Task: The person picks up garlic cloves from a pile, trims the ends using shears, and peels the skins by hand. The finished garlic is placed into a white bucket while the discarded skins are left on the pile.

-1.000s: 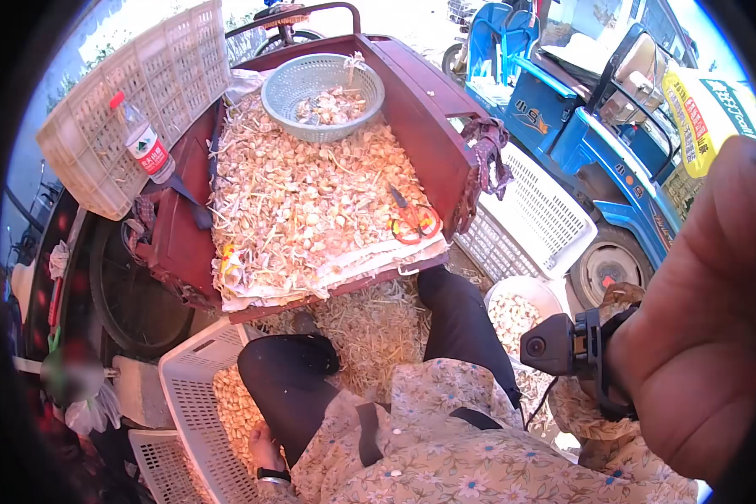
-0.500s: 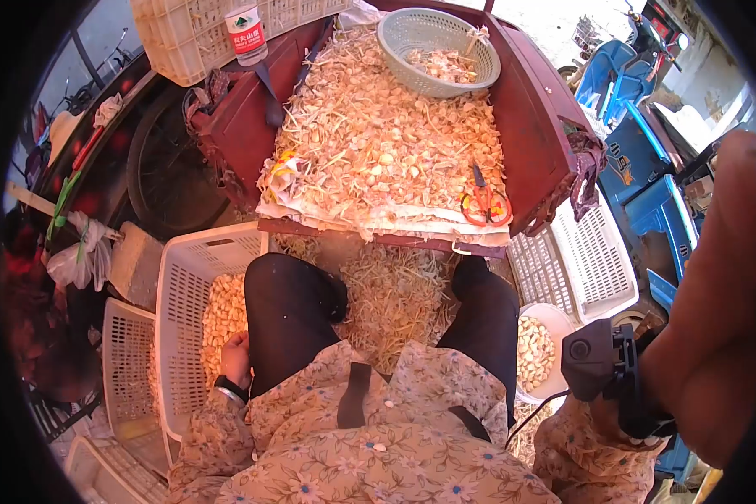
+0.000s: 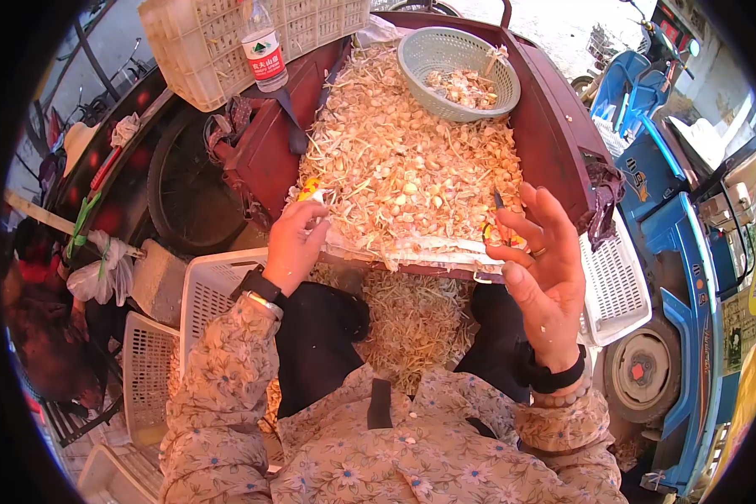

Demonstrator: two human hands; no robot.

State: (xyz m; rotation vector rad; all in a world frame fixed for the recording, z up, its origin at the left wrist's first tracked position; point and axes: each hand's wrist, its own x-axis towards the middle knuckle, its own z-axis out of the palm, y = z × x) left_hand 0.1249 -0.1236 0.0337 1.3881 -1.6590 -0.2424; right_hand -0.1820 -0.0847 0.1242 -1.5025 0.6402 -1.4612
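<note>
My left hand (image 3: 296, 245) hovers at the front left corner of the garlic heap, fingers loosely bent and apart, nothing visible in them. Just beyond it lies a yellow and red wrapper (image 3: 311, 186). My right hand (image 3: 553, 281) is raised at the front right corner, palm partly turned up, fingers spread and empty. Behind its fingertips, the scissors (image 3: 499, 202) with red-orange handles are partly covered. Loose garlic cloves and papery skins (image 3: 403, 168) fill the dark red cart bed (image 3: 563, 126). A grey-green colander (image 3: 458, 101) holding some garlic rests on the heap's far side.
A water bottle (image 3: 265, 55) stands by a plastic crate (image 3: 189, 59) at the back left. White crates (image 3: 218, 290) flank my legs, with another crate (image 3: 617, 277) at right. A blue vehicle (image 3: 680, 336) is parked on the right. Straw-like scraps (image 3: 416, 315) cover the ground.
My left hand has risen from the clove crate beside my leg to the cart's front edge. My right arm has swung in from the far right to above the scissors. The view has shifted slightly.
</note>
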